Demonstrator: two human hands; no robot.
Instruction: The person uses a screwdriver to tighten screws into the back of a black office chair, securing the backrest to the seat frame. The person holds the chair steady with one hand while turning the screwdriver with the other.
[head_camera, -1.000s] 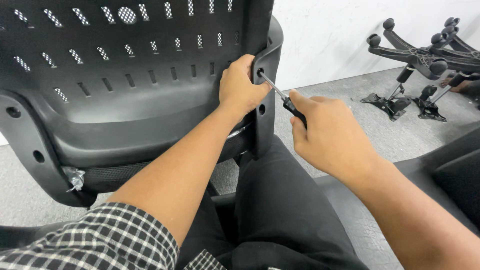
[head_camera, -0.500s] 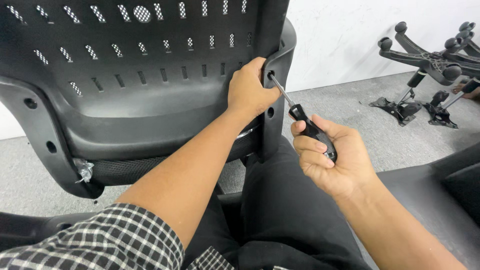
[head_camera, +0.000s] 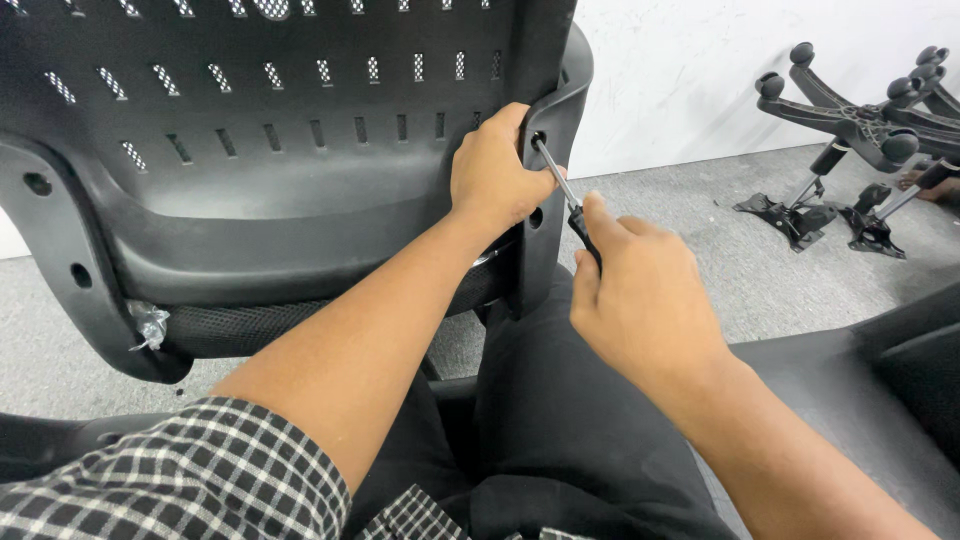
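One black plastic chair backrest (head_camera: 280, 190) filled the upper left of the head view, its curved shell pierced by rows of small rectangular slots, with a thick moulded frame running round the edge. Several round screw holes showed in that frame: two on the left side and two on the right upright. A strip of black mesh fabric (head_camera: 250, 325) ran beneath the shell's lower edge, and a small crumpled clear plastic bag (head_camera: 150, 325) hung at the lower left corner.

One screwdriver (head_camera: 570, 205) was in play, with a slim bright metal shaft and a dark handle. Its tip sat in the upper hole of the right upright, the shaft slanting down and to the right toward the person.

The left hand (head_camera: 493, 170) was curled around the right edge of the backrest, fingers wrapped behind the frame just beside the screwdriver tip, gripping the plastic. The right hand (head_camera: 640, 295) was closed in a tight fist around the screwdriver handle, most of which was hidden, with the thumb lying along the top near the shaft.

The person wore a black-and-white checked sleeve (head_camera: 170, 470) and black trousers (head_camera: 560, 430). On the grey carpeted floor (head_camera: 730, 270) by the white wall lay at least two black star-shaped chair bases (head_camera: 850, 120) with round-tipped arms, upside down, and two metal seat mechanisms on gas cylinders (head_camera: 800, 205) beside them.
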